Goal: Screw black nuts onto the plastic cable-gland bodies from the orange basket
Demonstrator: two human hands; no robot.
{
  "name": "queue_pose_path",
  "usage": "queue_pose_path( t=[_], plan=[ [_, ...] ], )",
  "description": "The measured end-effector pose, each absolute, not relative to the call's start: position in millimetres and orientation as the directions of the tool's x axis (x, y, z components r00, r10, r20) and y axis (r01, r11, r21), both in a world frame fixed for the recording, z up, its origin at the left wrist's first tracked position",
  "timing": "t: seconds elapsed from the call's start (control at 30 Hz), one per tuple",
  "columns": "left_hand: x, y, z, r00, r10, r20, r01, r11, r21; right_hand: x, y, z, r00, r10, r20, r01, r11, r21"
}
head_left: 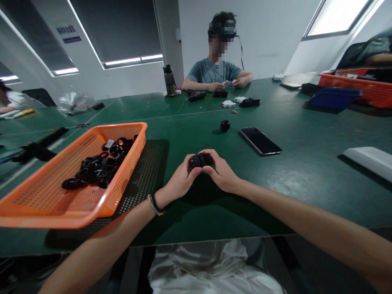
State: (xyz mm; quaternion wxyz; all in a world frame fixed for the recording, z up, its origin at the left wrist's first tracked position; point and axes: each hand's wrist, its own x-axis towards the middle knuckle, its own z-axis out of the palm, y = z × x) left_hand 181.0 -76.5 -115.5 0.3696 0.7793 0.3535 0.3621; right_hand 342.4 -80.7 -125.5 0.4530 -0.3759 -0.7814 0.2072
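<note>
A black, short cylindrical plastic part with a ridged middle is gripped between my two hands, just above the green table. My left hand has its thumb and fingers closed round the left end. Round the right end, my right hand is closed in the same way. Whether the part is one piece or two pressed together, I cannot tell. A similar small black round part stands on the table beyond my hands. To my left, an orange perforated basket holds a heap of black rings and caps.
A phone lies right of centre, and a white object sits at the right. Across the table, a person handles small pieces near a dark bottle. A blue tray and a red-orange basket stand far right.
</note>
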Motion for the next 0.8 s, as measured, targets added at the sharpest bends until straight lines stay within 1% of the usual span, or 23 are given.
queue_pose_path(
  t=[0.07, 0.13, 0.2, 0.3, 0.4, 0.5, 0.6, 0.67, 0.8],
  plan=[
    [181.9, -76.9, -113.6, 0.475, 0.811, 0.34, 0.307, -0.515, 0.8, 339.7, -84.2, -124.4, -0.27, 0.807, 0.525, 0.38, 0.59, -0.713],
    [182.2, -75.9, -112.1, 0.473, 0.811, 0.344, 0.349, -0.531, 0.772, 337.3, -86.8, -124.3, -0.214, 0.848, 0.484, 0.361, 0.529, -0.768],
    [181.8, -74.1, -111.2, 0.47, 0.815, 0.338, 0.395, -0.537, 0.746, 335.6, -87.8, -125.3, -0.194, 0.871, 0.451, 0.332, 0.491, -0.805],
    [180.7, -71.2, -110.3, 0.462, 0.824, 0.328, 0.434, -0.532, 0.727, 334.7, -86.7, -127.6, -0.194, 0.884, 0.426, 0.306, 0.467, -0.829],
    [180.7, -69.0, -111.6, 0.462, 0.836, 0.297, 0.419, -0.5, 0.758, 336.1, -82.4, -129.3, -0.192, 0.891, 0.411, 0.327, 0.453, -0.829],
    [183.2, -66.8, -117.3, 0.462, 0.849, 0.257, 0.306, -0.425, 0.852, 340.2, -75.0, -130.2, -0.233, 0.872, 0.431, 0.379, 0.49, -0.785],
    [186.9, -64.5, -125.8, 0.512, 0.847, 0.144, 0.119, -0.235, 0.965, 345.9, -67.9, -130.6, -0.294, 0.831, 0.473, 0.449, 0.557, -0.699],
    [188.9, -63.2, -130.0, 0.548, 0.832, 0.086, 0.028, -0.122, 0.992, 349.0, -65.3, -130.8, -0.331, 0.803, 0.496, 0.483, 0.596, -0.642],
    [189.5, -62.3, -131.9, 0.568, 0.821, 0.052, -0.049, -0.029, 0.998, 351.2, -65.4, -130.7, -0.359, 0.761, 0.54, 0.5, 0.646, -0.577]
  ],
)
